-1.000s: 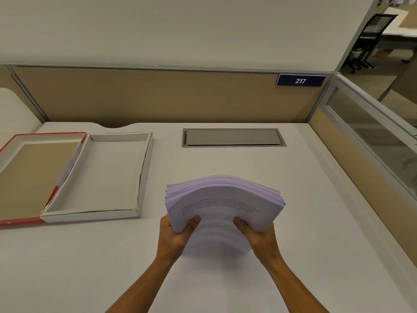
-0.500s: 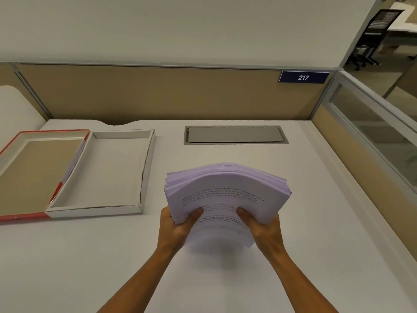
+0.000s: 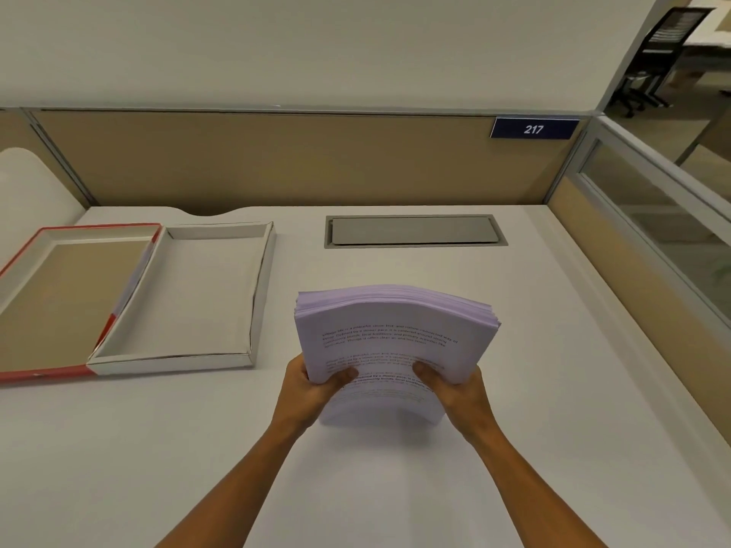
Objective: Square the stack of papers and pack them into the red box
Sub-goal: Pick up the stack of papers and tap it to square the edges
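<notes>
Since a second ago the papers (image 3: 389, 338) have come up a little and tipped more upright, and both hands have kept their hold at the same spot on the near edge. Left hand (image 3: 306, 389) and right hand (image 3: 459, 393) grip the stack from either side at its lower corners; each thumb lies across the printed top sheet, while the fingers (image 3: 425, 369) curl round behind, out of sight, closed tight on the pile. Above the thumbs the stack bows toward the viewer, its far edge arching up and over, so the long axis runs away from the fingers toward the partition (image 3: 277, 160). Lines of print cross the sheet from one hand to the other. Below the thumbs the lowest part of the stack hangs blurred just over the surface (image 3: 395, 488); whether it touches I cannot tell. Its upper edge is not flush: sheets step out slightly toward the right-hand corner.

Well off to the left of the left fingers lies the box (image 3: 47, 302), open and flat on the surface: a red-rimmed half with a brown floor, and touching it on the nearer side a white tray (image 3: 209, 294), both with nothing in them. Beyond the fingertips, a grey hatch (image 3: 413, 231) is set into the surface, and a plate reading 217 (image 3: 534, 129) sits on the partition, up and to the right.
</notes>
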`<control>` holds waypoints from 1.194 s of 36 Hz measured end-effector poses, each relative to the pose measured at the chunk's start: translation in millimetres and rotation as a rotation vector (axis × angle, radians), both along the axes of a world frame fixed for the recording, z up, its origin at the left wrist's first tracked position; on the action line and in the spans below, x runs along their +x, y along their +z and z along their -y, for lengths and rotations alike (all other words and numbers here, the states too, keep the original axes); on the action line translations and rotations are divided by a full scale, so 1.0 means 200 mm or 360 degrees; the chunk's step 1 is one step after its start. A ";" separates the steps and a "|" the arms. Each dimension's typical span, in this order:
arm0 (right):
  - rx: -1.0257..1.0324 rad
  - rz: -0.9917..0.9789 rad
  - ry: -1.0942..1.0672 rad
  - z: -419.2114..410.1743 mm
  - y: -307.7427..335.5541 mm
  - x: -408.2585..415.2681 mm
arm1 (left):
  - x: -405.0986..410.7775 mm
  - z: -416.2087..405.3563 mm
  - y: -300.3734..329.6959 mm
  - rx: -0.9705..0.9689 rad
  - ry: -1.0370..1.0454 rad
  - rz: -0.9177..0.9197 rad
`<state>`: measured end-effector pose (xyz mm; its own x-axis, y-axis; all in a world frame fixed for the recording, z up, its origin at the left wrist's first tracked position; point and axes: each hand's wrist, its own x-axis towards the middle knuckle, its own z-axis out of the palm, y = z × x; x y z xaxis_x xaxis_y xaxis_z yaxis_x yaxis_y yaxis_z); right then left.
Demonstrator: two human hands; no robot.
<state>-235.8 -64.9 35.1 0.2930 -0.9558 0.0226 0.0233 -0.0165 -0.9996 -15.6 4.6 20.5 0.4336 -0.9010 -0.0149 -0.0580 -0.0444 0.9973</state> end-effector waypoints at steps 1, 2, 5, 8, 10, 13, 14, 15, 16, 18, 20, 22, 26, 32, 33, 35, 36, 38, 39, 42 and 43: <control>0.0004 -0.0010 0.0007 0.00 0.00 0.00 | 0.01 0.00 -0.01 0.0011 -0.0009 0.0001; 0.0008 -0.0019 0.0012 0.01 0.00 0.00 | 0.01 0.00 -0.01 0.0020 -0.0018 -0.0002; 0.0015 -0.0049 0.0022 0.02 0.00 0.00 | 0.02 -0.01 -0.02 0.0041 -0.0051 -0.0021; 0.0047 -0.0071 0.0022 0.03 -0.01 0.00 | 0.03 0.00 -0.02 0.0065 -0.0081 -0.0020; 0.0050 -0.0085 0.0023 0.03 -0.01 0.01 | 0.03 0.00 -0.02 0.0079 -0.0092 -0.0017; 0.0067 -0.0099 -0.0011 0.04 0.00 0.01 | 0.03 0.00 -0.01 0.0088 -0.0110 -0.0007; 0.0083 -0.0104 -0.0021 0.04 0.00 0.02 | 0.04 0.01 0.00 0.0088 -0.0117 -0.0001; 0.0103 -0.0114 -0.0025 0.05 0.01 0.02 | 0.04 0.02 0.01 0.0092 -0.0121 0.0000; 0.0131 -0.0126 -0.0024 0.05 0.01 0.03 | 0.05 0.02 0.01 0.0101 -0.0124 -0.0003; 0.0188 -0.0161 -0.0012 0.07 0.02 0.03 | 0.06 0.03 0.03 0.0107 -0.0141 -0.0009; 0.0214 -0.0228 0.0001 0.09 0.01 0.03 | 0.07 0.04 0.03 0.0118 -0.0155 -0.0010; 0.0254 -0.0276 0.0025 0.10 0.01 0.03 | 0.08 0.04 0.03 0.0155 -0.0143 -0.0001; 0.0364 -0.0341 0.0057 0.11 -0.01 0.04 | 0.08 0.03 -0.01 0.0226 -0.0110 -0.0014; 0.0515 -0.0374 0.0125 0.12 -0.03 0.05 | 0.08 0.00 -0.06 0.0367 -0.0039 -0.0106; 0.0538 -0.0377 0.0135 0.12 -0.03 0.05 | 0.07 -0.01 -0.06 0.0389 -0.0033 -0.0118; 0.0587 -0.0383 0.0165 0.12 -0.03 0.05 | 0.07 -0.02 -0.07 0.0425 -0.0038 -0.0143; 0.0614 -0.0382 0.0180 0.12 -0.03 0.05 | 0.07 -0.03 -0.07 0.0440 -0.0048 -0.0161; 0.0668 -0.0383 0.0206 0.12 -0.04 0.05 | 0.06 -0.05 -0.06 0.0468 -0.0055 -0.0193; 0.0693 -0.0379 0.0216 0.11 -0.04 0.05 | 0.06 -0.06 -0.06 0.0479 -0.0054 -0.0199; 0.0737 -0.0386 0.0261 0.10 -0.04 0.05 | 0.05 -0.09 -0.05 0.0502 -0.0033 -0.0212; 0.0745 -0.0385 0.0276 0.10 -0.04 0.04 | 0.04 -0.10 -0.05 0.0511 -0.0021 -0.0220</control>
<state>-226.9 -83.9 26.6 0.3910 -0.7851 -0.4804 -0.2451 0.4143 -0.8765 -7.0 24.2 10.9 0.3959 -0.8464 -0.3562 0.0741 -0.3572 0.9311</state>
